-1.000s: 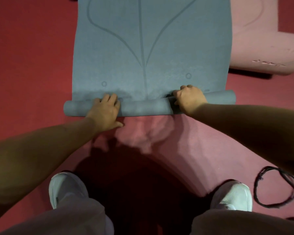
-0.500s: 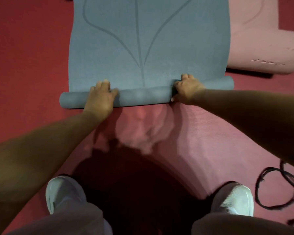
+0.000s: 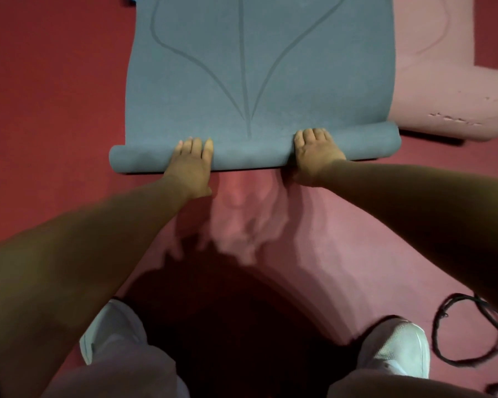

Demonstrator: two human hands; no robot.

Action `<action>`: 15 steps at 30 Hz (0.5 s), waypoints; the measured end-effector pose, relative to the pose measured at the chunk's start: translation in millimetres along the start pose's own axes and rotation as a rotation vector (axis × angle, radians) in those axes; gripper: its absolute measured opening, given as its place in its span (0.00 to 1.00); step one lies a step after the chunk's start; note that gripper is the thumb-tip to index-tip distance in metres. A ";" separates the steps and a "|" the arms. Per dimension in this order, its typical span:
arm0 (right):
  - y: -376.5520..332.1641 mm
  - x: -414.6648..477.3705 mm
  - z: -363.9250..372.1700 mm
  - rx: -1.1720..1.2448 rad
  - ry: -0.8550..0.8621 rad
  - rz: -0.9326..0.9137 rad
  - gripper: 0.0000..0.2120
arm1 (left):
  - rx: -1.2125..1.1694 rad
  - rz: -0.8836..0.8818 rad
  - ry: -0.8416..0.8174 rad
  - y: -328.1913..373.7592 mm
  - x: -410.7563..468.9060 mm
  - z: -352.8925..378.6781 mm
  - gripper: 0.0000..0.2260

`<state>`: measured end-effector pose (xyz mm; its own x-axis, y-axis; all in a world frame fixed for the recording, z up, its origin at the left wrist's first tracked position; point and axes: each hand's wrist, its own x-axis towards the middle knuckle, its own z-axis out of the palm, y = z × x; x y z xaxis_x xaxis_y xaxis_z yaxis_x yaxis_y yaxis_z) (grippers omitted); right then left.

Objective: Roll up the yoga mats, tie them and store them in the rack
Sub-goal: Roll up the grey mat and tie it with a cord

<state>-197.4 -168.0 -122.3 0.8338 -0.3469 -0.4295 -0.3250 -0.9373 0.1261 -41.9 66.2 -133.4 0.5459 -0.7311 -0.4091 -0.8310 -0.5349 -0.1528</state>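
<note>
A person stands bent over a red floor (image 3: 49,110), looking down at 2 bare arms reaching forward. A grey-blue yoga mat (image 3: 259,67) lies flat on the floor ahead, stretching away from the person and out of the top of the view. Its near end is wound into a thin roll (image 3: 250,158) that runs from left to right across the view, at right angles to the unrolled length.

The left hand (image 3: 190,165) rests on the roll left of centre, fingers laid flat and close together over its top, pressing rather than gripping. The right hand (image 3: 314,155) rests right of centre, fingers curved over the top of the roll; whether the thumb hooks under it is hidden. Both hands sit about equally near the roll, and the flat mat lies straight beyond the fingertips, so the next push probably goes forward, away from the body.

The mat has a matte surface with a faint printed centre line and 2 curved lines meeting it. The right end of the roll sits slightly farther forward than the left.

A pink mat (image 3: 443,81) lies beside it on the right, partly folded. A black cord (image 3: 454,331) lies on the floor near the right shoe (image 3: 397,346). No rack is in view.
</note>
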 end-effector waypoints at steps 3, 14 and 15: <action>0.4 5.7 3.3 0.044 -0.008 0.020 0.48 | -0.056 0.030 0.052 -5.7 4.3 -4.0 0.35; 11.0 4.4 2.8 -0.070 0.076 -0.090 0.28 | 0.010 0.079 -0.018 -12.4 16.9 -31.3 0.20; 10.3 3.2 0.2 -0.063 0.079 -0.098 0.26 | 0.028 0.085 -0.035 -13.2 15.7 -35.4 0.19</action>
<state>-198.2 -178.8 -122.5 0.8937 -0.2527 -0.3706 -0.2137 -0.9663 0.1434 -18.5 46.9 -106.0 0.4695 -0.7578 -0.4531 -0.8771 -0.4592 -0.1410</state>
